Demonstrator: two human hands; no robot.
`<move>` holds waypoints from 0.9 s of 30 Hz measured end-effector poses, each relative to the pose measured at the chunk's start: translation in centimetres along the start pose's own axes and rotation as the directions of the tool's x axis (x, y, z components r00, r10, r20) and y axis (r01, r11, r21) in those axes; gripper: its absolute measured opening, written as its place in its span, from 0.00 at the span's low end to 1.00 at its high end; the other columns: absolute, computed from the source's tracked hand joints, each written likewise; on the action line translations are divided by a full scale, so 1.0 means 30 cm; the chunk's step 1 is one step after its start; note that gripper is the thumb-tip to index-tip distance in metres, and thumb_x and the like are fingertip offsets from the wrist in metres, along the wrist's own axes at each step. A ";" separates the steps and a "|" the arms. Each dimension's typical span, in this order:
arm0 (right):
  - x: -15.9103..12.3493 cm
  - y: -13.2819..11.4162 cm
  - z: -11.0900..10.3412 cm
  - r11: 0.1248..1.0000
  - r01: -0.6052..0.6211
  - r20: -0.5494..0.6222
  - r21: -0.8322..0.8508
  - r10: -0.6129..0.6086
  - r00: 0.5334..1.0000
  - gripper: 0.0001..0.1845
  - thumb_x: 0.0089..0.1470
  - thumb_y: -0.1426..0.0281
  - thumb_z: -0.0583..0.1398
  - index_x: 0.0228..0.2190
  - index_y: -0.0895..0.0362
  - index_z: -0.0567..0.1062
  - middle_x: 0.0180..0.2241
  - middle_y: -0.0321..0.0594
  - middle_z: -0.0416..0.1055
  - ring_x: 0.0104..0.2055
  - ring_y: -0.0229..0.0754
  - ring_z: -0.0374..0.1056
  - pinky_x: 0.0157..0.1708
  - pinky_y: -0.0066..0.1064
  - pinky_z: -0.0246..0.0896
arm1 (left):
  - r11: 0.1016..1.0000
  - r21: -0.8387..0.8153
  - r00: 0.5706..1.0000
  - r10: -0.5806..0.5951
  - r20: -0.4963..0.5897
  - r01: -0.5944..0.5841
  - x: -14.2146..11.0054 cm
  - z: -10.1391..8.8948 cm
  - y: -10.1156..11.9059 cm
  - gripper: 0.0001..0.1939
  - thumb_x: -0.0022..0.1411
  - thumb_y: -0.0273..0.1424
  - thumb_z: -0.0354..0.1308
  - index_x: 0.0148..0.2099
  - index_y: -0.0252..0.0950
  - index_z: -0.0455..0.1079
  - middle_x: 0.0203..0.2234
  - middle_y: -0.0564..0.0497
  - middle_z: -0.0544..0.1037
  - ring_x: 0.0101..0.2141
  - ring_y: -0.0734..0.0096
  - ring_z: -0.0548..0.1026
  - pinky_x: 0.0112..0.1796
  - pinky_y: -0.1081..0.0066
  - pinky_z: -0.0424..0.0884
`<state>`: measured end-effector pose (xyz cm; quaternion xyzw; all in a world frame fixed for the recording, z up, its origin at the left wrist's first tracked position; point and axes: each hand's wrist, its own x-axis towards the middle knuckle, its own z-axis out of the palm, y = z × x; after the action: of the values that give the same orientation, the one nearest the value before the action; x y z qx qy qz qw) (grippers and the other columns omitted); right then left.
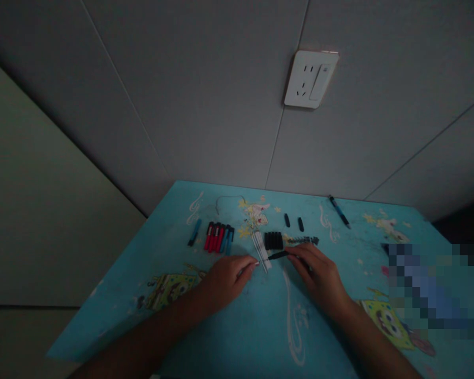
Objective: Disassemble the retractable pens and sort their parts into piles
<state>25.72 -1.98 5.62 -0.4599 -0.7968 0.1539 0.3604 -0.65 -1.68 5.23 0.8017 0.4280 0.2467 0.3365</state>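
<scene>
Over the middle of the table, my left hand [231, 273] is closed, thumb and fingertips pinching a thin white stick that looks like a pen refill [257, 263]. My right hand [316, 271] pinches the right end of a slim black pen part [277, 255], held nearly level. The two held pieces point at each other; whether they touch is too small to tell. Just behind them lies a bundle of thin white refills [260, 247]. A row of short black pen parts [274, 240] is beside it, and a pile of small dark pieces [303, 240] sits behind my right hand.
Red and blue pen barrels [218, 238] lie in a row at left, with a single blue one [195, 232] farther left. Two black pieces [294, 222] and a blue-black pen [339, 211] lie toward the wall. A blurred-out object [430, 289] is at right. A socket [312, 79] is on the wall.
</scene>
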 end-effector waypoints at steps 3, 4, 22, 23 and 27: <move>0.001 -0.004 0.002 1.000 -0.003 0.011 0.021 0.003 1.000 0.13 0.65 0.70 0.56 0.48 0.54 0.75 0.42 0.45 0.73 0.43 0.44 0.72 0.44 0.39 0.71 | 1.000 0.014 0.999 0.023 0.035 -0.023 0.001 0.000 -0.002 0.13 0.73 0.33 0.47 0.43 0.37 0.73 0.31 0.51 0.77 0.34 0.68 0.75 0.36 0.72 0.66; 0.002 -0.007 0.003 0.999 0.002 0.025 0.032 -0.003 1.000 0.12 0.65 0.70 0.56 0.48 0.54 0.75 0.42 0.44 0.73 0.43 0.44 0.72 0.44 0.38 0.71 | 0.999 0.017 0.998 0.029 0.047 -0.029 0.002 0.001 -0.002 0.13 0.73 0.32 0.47 0.43 0.37 0.73 0.31 0.51 0.77 0.33 0.69 0.75 0.36 0.72 0.66; -0.011 -0.069 0.041 0.983 0.037 0.210 0.178 -0.074 0.975 0.12 0.66 0.69 0.55 0.48 0.53 0.73 0.39 0.42 0.73 0.40 0.41 0.72 0.40 0.33 0.70 | 0.998 0.052 0.991 -0.038 0.125 0.032 -0.015 0.003 0.033 0.06 0.70 0.31 0.52 0.48 0.38 0.65 0.36 0.50 0.80 0.36 0.66 0.79 0.36 0.71 0.69; -0.011 -0.071 0.040 0.984 0.037 0.215 0.177 -0.075 0.974 0.12 0.66 0.69 0.55 0.49 0.53 0.73 0.39 0.42 0.73 0.40 0.41 0.71 0.40 0.33 0.69 | 0.998 0.062 0.992 -0.031 0.120 0.024 -0.017 0.003 0.031 0.06 0.70 0.31 0.52 0.48 0.38 0.65 0.36 0.50 0.79 0.36 0.66 0.79 0.35 0.71 0.69; -0.016 -0.074 0.039 0.989 0.022 0.231 0.144 -0.056 0.971 0.10 0.66 0.68 0.55 0.46 0.54 0.73 0.37 0.41 0.72 0.37 0.40 0.70 0.38 0.32 0.68 | 0.997 0.081 0.994 -0.004 0.113 -0.005 -0.025 0.010 0.021 0.06 0.71 0.32 0.52 0.48 0.39 0.65 0.36 0.51 0.79 0.36 0.67 0.79 0.36 0.71 0.70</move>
<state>23.65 -3.47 5.88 -0.3963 -0.8298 0.2557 0.2985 -0.48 -2.68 5.43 0.8274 0.4178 0.1835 0.3275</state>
